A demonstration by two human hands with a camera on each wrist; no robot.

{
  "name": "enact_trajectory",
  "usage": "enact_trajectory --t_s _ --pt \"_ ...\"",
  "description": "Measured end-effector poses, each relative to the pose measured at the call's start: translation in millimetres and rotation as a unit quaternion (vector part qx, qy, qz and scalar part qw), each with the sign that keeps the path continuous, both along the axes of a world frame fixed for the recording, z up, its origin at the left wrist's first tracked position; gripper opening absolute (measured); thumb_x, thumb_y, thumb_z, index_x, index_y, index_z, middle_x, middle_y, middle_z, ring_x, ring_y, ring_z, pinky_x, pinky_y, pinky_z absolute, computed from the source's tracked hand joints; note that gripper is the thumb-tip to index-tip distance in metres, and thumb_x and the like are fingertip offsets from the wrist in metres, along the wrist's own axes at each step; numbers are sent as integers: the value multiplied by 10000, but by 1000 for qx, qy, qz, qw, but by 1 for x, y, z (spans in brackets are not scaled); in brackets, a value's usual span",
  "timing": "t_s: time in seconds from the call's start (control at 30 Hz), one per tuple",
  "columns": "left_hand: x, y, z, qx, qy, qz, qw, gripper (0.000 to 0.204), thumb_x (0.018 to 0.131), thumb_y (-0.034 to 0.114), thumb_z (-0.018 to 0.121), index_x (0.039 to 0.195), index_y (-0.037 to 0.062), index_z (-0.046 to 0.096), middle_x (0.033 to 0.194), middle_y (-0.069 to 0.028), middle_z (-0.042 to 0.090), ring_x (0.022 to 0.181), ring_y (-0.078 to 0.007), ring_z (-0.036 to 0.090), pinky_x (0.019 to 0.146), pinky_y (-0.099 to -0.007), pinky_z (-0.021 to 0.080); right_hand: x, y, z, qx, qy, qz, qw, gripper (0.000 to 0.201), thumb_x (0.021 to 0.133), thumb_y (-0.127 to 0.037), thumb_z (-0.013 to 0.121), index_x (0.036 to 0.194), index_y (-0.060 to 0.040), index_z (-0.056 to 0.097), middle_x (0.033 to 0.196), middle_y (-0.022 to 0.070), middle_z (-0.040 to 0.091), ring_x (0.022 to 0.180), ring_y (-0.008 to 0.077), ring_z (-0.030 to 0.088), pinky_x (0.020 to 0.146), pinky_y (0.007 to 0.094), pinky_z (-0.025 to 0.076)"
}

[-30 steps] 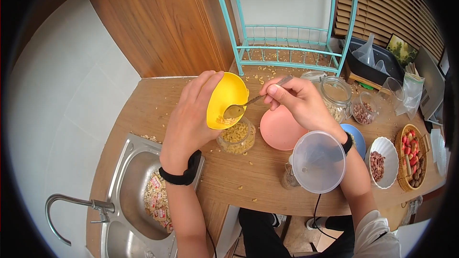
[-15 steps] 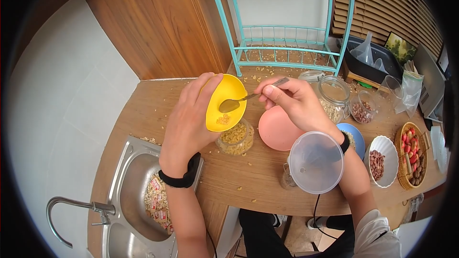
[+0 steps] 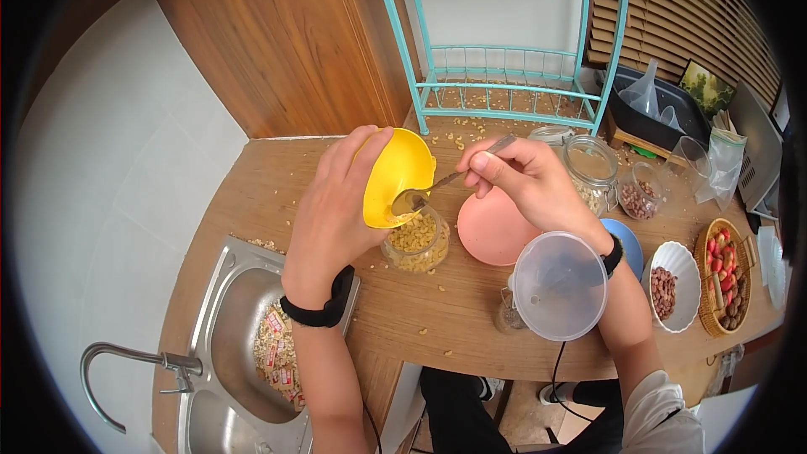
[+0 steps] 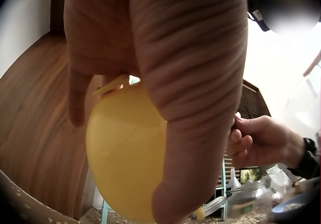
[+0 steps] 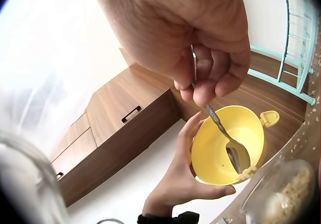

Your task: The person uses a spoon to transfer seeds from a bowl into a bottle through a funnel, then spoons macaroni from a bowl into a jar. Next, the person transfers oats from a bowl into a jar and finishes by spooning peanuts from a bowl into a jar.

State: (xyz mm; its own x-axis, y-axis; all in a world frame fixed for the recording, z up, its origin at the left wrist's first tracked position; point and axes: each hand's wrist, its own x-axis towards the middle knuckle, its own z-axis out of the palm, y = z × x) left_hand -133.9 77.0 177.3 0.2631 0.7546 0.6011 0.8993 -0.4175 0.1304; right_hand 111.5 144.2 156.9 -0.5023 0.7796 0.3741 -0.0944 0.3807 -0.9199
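Note:
My left hand (image 3: 324,202) grips a yellow bowl (image 3: 397,160) by its side, tilted so its opening faces right and its lower rim hangs over a glass jar (image 3: 418,266) of macaroni. In my right hand (image 3: 528,185) the handle of a metal spoon (image 3: 408,203) is pinched between thumb and fingers. Inside the bowl, the spoon's head points down at the lower rim. A few macaroni pieces (image 5: 247,173) gather there beside the spoon tip in the right wrist view. From the left wrist, the bowl's outside shows behind the thumb.
Right of the jar lies a pink plate (image 3: 492,231). A clear funnel-like vessel (image 3: 559,286) stands under my right forearm. Further right are a white bowl (image 3: 685,311) of peanuts and a basket (image 3: 714,324). A steel sink (image 3: 239,319) is at left, a turquoise rack (image 3: 504,109) behind.
The spoon's head has moved from the middle of the bowl down to its lower rim, and the macaroni has shifted to that edge, with less showing inside. My left hand has barely moved.

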Motion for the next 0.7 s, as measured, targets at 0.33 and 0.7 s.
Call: enact_trajectory --t_s 0.33,0.7 --pt "-1 2 -3 -6 -7 -4 1000 927 617 142 886 1433 141 446 1442 -116 480 1315 -352 478 1058 -420 457 -3 2 -2 18 34 -22 999 252 1020 -195 582 1066 18 708 973 48 717 809 102 641 758 252 531" --pt "-1 -2 3 -6 -35 -25 999 899 635 101 856 1427 159 435 1429 -82 473 1272 -350 501 1009 -423 490 -2 2 -5 10 0 -11 1000 247 1020 -186 576 1064 16 711 975 49 712 789 97 637 756 257 529"
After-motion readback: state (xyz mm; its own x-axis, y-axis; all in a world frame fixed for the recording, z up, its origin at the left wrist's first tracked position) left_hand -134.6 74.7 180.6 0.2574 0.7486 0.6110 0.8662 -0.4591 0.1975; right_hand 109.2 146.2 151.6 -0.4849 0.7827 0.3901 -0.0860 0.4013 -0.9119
